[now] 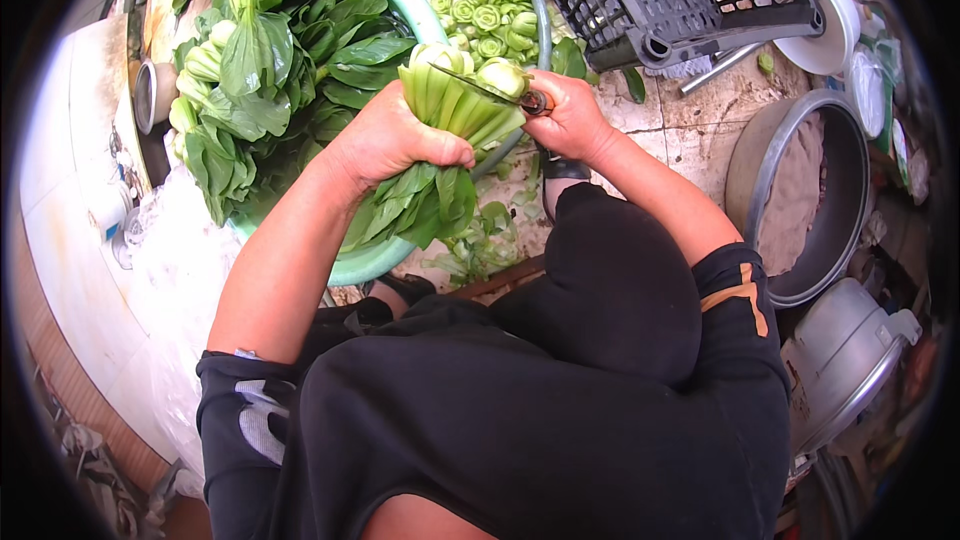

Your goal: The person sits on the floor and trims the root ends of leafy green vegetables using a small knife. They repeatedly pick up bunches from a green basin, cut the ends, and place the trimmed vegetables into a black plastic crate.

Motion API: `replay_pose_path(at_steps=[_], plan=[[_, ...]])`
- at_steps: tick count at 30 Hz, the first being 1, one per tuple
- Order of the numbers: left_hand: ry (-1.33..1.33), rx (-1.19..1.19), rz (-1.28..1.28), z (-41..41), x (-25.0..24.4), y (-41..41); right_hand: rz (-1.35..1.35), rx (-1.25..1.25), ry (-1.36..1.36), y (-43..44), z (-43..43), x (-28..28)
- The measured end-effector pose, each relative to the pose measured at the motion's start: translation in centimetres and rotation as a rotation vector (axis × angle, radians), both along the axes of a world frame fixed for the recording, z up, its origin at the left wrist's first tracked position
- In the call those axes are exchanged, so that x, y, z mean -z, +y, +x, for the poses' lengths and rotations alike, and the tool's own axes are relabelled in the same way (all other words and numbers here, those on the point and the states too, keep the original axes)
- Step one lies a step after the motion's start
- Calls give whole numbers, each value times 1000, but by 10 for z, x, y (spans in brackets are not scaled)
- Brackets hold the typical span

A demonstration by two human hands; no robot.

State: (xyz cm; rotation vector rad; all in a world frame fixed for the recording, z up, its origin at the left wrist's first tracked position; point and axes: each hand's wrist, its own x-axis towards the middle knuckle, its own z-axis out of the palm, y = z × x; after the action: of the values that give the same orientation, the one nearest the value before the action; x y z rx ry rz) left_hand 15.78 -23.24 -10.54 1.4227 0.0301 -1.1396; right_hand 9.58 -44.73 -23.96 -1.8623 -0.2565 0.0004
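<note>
My left hand (pixel 405 135) grips a bunch of bok choy (pixel 461 109) around its stalks, the leaves hanging down below my fist and the pale bases facing up. My right hand (pixel 566 116) is closed on the wooden handle of a knife (pixel 534 101), whose dark blade lies across the stalks near the bases. Behind my left hand a green plastic basin (pixel 416 4) is heaped with leafy bok choy (pixel 255 67). Beyond my hands, many cut bok choy bases (pixel 491 15) lie in a container with a grey rim (pixel 545 7).
A black plastic crate (pixel 652 0) stands at the upper right. Farther right are a deep metal pot (pixel 797 195) with greyish contents and an aluminium pot (pixel 836 360). Leaf scraps (pixel 480 240) litter the dirty tiled floor. Clear plastic sheeting (pixel 176 262) lies at left, near a small metal bowl (pixel 154 94).
</note>
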Motion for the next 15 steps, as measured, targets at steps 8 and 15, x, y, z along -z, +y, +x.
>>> replay_pose_path(at_steps=[8, 15], plan=[[32, -16, -35, 3, -25, -3, -3, 24, 239, -14, -18, 33], [-21, 59, -91, 12, -24, 3, 184, 123, 395, -17, -25, 39]])
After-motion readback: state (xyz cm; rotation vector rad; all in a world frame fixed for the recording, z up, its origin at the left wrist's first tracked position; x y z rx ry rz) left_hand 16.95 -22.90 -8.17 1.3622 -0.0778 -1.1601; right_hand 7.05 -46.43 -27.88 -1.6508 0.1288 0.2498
